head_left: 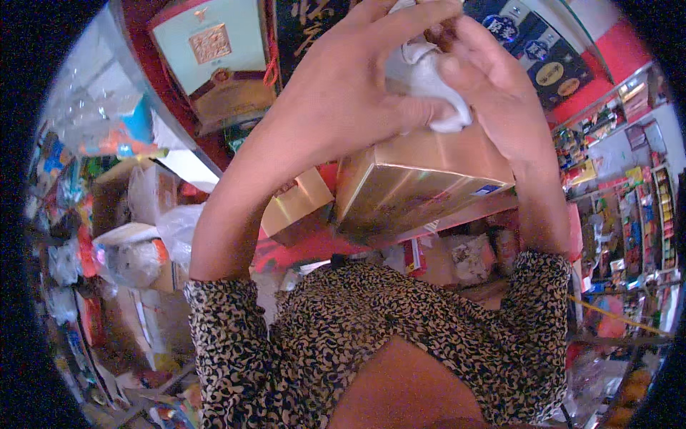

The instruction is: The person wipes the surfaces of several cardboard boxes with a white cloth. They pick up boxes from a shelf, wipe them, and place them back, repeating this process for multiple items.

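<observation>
Raised at the top of the head view, both my hands close around a bunched white cloth (434,84). My left hand (361,82) curls over it from the left, its thumb pressed along the fabric. From the other side my right hand (493,82) grips it with bent fingers. Between the fingers shows a small dark reddish-brown piece, too covered to make out. Just below my hands stands a large shiny gold box (421,182) with a small blue label. A smaller gold box (300,207) sits to its left, under my left forearm.
Behind my hands are a pale green and gold gift box (214,53) and a dark box with round emblems (532,50). Cardboard boxes (136,254) and plastic bags (179,229) crowd the left. Shelves of small goods (647,222) line the right.
</observation>
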The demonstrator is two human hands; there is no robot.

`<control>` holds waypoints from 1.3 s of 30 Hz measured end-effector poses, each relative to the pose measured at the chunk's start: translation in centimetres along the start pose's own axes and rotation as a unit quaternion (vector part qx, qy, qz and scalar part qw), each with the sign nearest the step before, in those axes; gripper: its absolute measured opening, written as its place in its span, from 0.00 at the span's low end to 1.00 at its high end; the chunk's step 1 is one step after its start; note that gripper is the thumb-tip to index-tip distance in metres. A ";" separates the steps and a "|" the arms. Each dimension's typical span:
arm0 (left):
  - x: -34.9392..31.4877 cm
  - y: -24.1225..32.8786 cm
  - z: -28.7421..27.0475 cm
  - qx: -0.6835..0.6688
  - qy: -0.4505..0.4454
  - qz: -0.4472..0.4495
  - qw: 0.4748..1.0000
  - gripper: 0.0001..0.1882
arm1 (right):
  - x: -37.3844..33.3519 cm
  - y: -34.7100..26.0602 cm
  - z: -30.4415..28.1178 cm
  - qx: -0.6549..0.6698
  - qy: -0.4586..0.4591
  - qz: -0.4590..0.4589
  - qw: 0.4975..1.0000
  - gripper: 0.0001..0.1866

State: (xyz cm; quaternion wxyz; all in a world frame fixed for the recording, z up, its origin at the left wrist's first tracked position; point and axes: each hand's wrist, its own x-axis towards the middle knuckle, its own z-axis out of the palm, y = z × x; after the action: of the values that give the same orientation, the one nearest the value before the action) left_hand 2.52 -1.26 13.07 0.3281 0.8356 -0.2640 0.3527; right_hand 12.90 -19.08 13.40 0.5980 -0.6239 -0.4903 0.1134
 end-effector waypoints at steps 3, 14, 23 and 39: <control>-0.5 0.2 -0.1 -0.031 0.055 -0.109 0.992 0.33 | 0.0 -0.9 -0.8 -0.079 -0.089 0.001 0.993 0.30; -6.3 -2.4 5.6 -0.319 0.227 -0.121 0.912 0.26 | -3.7 -0.6 -0.4 -0.261 -0.018 -0.017 0.965 0.15; -18.7 -6.7 13.9 -0.131 0.180 -0.313 0.923 0.19 | -3.6 -0.3 -2.5 -0.312 -0.047 -0.037 0.948 0.15; -15.6 -5.0 11.2 -0.133 0.191 -0.216 0.948 0.23 | -3.6 -0.2 -2.3 -0.361 -0.064 -0.059 0.928 0.15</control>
State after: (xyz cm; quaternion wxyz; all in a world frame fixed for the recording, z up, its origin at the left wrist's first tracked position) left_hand 1.03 -2.97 -6.66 0.5491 0.7384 -0.0540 0.3877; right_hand 12.69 -23.24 12.56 0.3051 -0.7590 -0.5712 -0.0673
